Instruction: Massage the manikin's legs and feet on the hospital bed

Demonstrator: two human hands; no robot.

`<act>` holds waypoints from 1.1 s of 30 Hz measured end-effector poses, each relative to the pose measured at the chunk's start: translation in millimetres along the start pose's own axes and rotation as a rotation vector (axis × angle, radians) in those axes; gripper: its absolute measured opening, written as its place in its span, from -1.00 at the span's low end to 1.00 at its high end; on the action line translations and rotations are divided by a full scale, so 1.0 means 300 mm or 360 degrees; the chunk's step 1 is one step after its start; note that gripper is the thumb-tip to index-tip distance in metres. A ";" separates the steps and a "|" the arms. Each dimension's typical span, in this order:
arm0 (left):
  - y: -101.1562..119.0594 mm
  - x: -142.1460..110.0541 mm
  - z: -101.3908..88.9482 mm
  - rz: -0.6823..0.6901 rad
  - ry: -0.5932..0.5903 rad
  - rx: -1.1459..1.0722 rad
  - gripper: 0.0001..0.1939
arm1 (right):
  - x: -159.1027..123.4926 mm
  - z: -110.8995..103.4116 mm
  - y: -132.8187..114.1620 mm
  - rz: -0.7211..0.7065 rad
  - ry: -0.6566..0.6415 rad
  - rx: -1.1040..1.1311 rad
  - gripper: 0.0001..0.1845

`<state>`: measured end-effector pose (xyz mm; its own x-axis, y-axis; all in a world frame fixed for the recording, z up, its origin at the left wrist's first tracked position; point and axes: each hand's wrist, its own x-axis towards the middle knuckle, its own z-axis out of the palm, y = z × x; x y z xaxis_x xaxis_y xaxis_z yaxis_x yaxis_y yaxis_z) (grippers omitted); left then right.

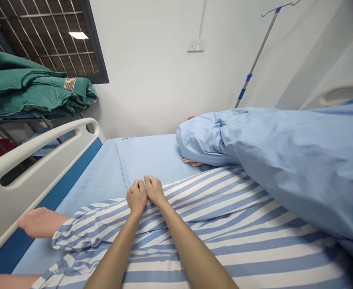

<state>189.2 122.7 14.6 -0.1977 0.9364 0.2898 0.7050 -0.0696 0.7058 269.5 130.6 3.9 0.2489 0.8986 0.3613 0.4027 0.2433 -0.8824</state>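
Observation:
My left hand and my right hand lie side by side, both closed in a pinch on the far edge of a blue-and-white striped garment. The garment covers a figure lying on the bed. One of the figure's hands sticks out of the striped sleeve at the left; another hand shows from under a light blue quilt bunched at the right. The blue bed sheet lies just beyond my hands.
A white and blue bed side rail runs along the left. Folded green blankets sit on a rack behind it. An IV pole stands by the white wall, below a wall socket.

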 end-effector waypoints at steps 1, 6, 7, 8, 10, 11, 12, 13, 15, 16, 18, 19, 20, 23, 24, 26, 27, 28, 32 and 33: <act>0.007 0.004 -0.002 -0.0003 -0.0035 -0.0035 -0.67 | 0.002 -0.004 0.001 0.0017 0.0008 0.0064 -0.58; 0.067 0.049 0.002 0.0003 -0.0216 -0.0294 -0.65 | 0.018 -0.023 0.001 0.0114 0.0029 0.0409 -0.59; 0.080 0.054 0.010 0.0010 -0.0205 -0.0327 -0.64 | 0.020 -0.025 0.002 0.0124 0.0040 0.0473 -0.60; 0.090 0.056 0.021 0.0009 -0.0184 -0.0355 -0.65 | 0.022 -0.028 0.003 0.0138 0.0051 0.0529 -0.61; 0.101 0.047 0.046 -0.0017 -0.0134 -0.0379 -0.66 | 0.024 -0.032 0.006 0.0194 0.0085 0.0610 -0.63; 0.101 0.038 0.059 -0.0031 -0.0104 -0.0371 -0.66 | 0.025 -0.034 0.007 0.0230 0.0109 0.0636 -0.64; 0.098 0.028 0.070 -0.0035 -0.0077 -0.0346 -0.66 | 0.024 -0.035 0.007 0.0262 0.0132 0.0653 -0.64; 0.094 0.018 0.079 -0.0028 -0.0055 -0.0308 -0.66 | 0.024 -0.036 0.007 0.0286 0.0150 0.0664 -0.64; 0.086 0.004 0.088 0.0006 -0.0036 -0.0228 -0.66 | 0.022 -0.035 0.007 0.0303 0.0169 0.0662 -0.64; 0.082 0.001 0.088 0.0023 -0.0040 -0.0197 -0.66 | 0.022 -0.034 0.006 0.0300 0.0166 0.0641 -0.65; 0.079 0.001 0.085 0.0031 -0.0063 -0.0170 -0.67 | 0.023 -0.031 0.003 0.0296 0.0145 0.0515 -0.65; 0.078 0.003 0.083 0.0027 -0.0066 -0.0168 -0.68 | 0.026 -0.032 0.000 0.0296 0.0130 0.0431 -0.65; 0.077 0.005 0.081 0.0025 -0.0068 -0.0162 -0.68 | 0.030 -0.034 -0.004 0.0297 0.0114 0.0349 -0.65; 0.076 0.007 0.079 0.0029 -0.0079 -0.0157 -0.68 | 0.046 -0.061 -0.027 0.0276 0.0069 0.0180 -0.63; 0.076 0.007 0.081 0.0031 -0.0084 -0.0157 -0.67 | 0.051 -0.076 -0.035 0.0238 0.0045 0.0118 -0.62; 0.077 0.003 0.084 0.0030 -0.0093 -0.0144 -0.67 | 0.055 -0.111 -0.047 0.0124 -0.0019 -0.0096 -0.61; 0.077 0.000 0.086 0.0033 -0.0095 -0.0130 -0.67 | 0.053 -0.127 -0.047 0.0069 -0.0048 -0.0225 -0.61; 0.079 -0.002 0.088 0.0038 -0.0093 -0.0113 -0.67 | 0.049 -0.142 -0.044 0.0022 -0.0078 -0.0349 -0.61; 0.086 -0.011 0.089 0.0063 -0.0085 -0.0070 -0.67 | 0.023 -0.172 -0.003 -0.0036 -0.0143 -0.0517 -0.61; 0.089 -0.012 0.088 0.0063 -0.0093 -0.0072 -0.68 | 0.019 -0.173 0.007 -0.0039 -0.0139 -0.0496 -0.61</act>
<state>226.7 126.7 15.3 -0.1291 0.9511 0.2806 0.6799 -0.1211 0.7232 317.4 117.4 19.7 0.1647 0.9251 0.3420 0.6611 0.1538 -0.7343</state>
